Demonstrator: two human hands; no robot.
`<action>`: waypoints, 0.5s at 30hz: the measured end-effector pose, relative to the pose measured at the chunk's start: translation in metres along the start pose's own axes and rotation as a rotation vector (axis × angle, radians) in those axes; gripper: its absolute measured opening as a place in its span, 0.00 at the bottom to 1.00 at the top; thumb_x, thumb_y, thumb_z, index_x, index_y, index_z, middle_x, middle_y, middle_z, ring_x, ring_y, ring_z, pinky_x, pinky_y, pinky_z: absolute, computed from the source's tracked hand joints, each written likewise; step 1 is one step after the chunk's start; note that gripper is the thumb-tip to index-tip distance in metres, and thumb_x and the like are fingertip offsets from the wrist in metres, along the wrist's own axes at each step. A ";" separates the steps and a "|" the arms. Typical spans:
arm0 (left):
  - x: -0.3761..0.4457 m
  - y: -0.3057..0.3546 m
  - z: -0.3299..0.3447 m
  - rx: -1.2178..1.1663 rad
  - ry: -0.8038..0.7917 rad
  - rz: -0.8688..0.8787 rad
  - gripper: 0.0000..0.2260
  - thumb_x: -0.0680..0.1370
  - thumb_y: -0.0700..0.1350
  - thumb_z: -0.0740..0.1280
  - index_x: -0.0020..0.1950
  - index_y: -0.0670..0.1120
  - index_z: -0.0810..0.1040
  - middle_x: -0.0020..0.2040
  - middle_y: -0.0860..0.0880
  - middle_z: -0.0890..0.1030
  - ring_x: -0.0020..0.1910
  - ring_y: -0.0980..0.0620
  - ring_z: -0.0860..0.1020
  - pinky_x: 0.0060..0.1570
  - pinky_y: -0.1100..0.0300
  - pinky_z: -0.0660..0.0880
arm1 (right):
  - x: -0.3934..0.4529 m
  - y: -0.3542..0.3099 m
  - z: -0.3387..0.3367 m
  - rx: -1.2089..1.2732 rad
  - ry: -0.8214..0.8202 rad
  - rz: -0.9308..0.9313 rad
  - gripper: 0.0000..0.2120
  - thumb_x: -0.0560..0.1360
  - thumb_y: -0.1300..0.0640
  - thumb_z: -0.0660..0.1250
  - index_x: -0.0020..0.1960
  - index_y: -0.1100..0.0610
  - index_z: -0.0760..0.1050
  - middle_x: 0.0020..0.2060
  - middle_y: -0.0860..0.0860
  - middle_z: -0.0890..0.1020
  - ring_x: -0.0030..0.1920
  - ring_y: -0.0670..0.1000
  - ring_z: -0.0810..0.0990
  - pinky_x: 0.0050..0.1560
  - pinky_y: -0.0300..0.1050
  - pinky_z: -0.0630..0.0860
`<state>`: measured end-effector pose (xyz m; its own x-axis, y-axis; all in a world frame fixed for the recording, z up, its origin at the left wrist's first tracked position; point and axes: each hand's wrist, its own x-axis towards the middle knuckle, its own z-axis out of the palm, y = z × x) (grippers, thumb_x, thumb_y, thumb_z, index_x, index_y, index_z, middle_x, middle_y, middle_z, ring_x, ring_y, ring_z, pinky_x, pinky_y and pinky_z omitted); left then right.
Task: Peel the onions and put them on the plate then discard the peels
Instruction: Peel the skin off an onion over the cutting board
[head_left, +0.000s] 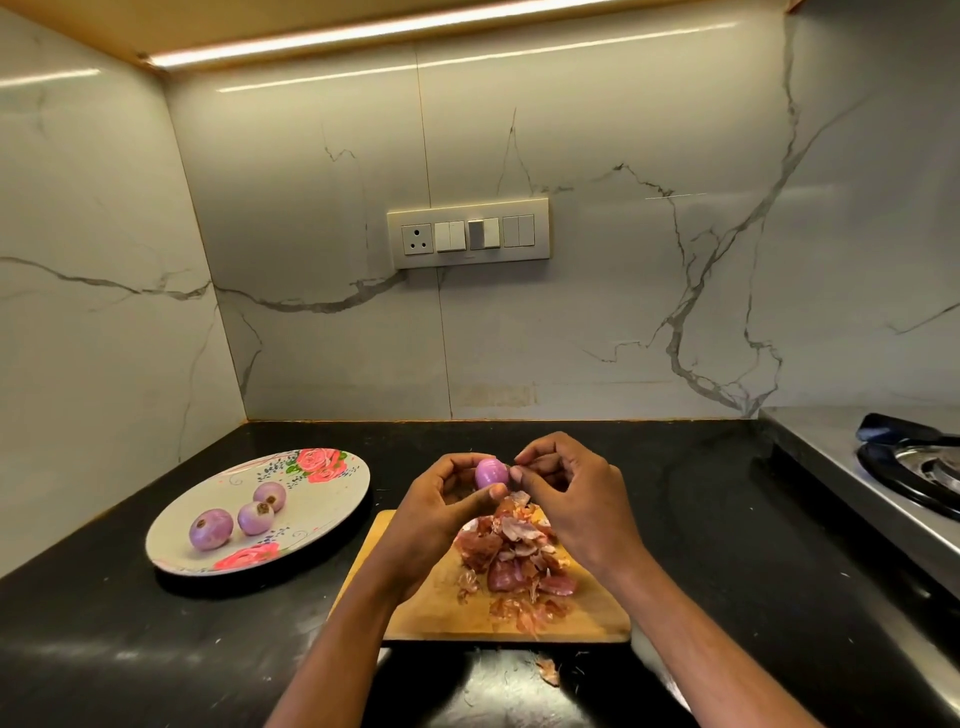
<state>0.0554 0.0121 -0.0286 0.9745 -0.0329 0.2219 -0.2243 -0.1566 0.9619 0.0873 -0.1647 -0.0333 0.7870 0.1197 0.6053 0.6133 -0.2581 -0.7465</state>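
**Onion held over the board, three more on the plate**

The small, round, pale purple onion (491, 473) sits between your two hands, raised above the far end of the rectangular wooden cutting board (415, 613). Your left hand (441, 512) curls around it from the left, thumb under its lower edge and fingers over the top. Your right hand (574, 499) comes in from the right with its fingertips (517, 472) pinched together at the onion's right end, on what looks like a thin bit of skin; the piece is too small to make out clearly. Both forearms reach in from the bottom edge of the view.

Directly beneath your hands, a heap of dry reddish-brown onion peels (514, 561) lies on the board, spreading towards its near right corner. One loose scrap of peel (548, 671) lies off the board on the black stone worktop (156, 649), just in front of the board's near edge.

To your left, well apart from the board, a round cream plate with pink rose prints (332, 499) rests on the worktop. Three peeled purple onions (254, 517) sit on it, close together left of its centre.

At the far right, a steel gas stove with a black burner ring (919, 473) stands at the worktop's edge. Behind everything, the white marble-veined wall carries a cream switch panel with a socket (467, 234).
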 end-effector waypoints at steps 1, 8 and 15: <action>0.000 0.001 0.000 -0.028 0.003 -0.005 0.20 0.73 0.49 0.73 0.64 0.49 0.76 0.59 0.48 0.82 0.57 0.54 0.82 0.54 0.61 0.79 | 0.000 0.000 0.001 -0.018 0.005 -0.007 0.06 0.76 0.57 0.73 0.51 0.49 0.80 0.43 0.41 0.84 0.46 0.38 0.82 0.45 0.32 0.80; -0.003 0.008 -0.001 -0.268 0.039 -0.042 0.16 0.77 0.47 0.67 0.63 0.45 0.77 0.54 0.46 0.85 0.47 0.53 0.85 0.44 0.64 0.79 | -0.001 0.003 -0.004 -0.075 -0.093 0.039 0.06 0.81 0.54 0.67 0.56 0.46 0.78 0.46 0.42 0.82 0.47 0.39 0.81 0.45 0.31 0.78; -0.004 0.010 -0.001 -0.324 -0.016 -0.083 0.12 0.81 0.42 0.64 0.64 0.44 0.78 0.55 0.42 0.84 0.49 0.50 0.85 0.45 0.61 0.80 | 0.000 -0.004 -0.002 -0.052 -0.054 -0.041 0.12 0.75 0.53 0.74 0.57 0.48 0.79 0.48 0.40 0.84 0.51 0.35 0.81 0.49 0.28 0.77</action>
<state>0.0492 0.0115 -0.0198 0.9888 -0.0487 0.1408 -0.1312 0.1626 0.9779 0.0843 -0.1659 -0.0296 0.7643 0.1820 0.6187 0.6423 -0.3011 -0.7049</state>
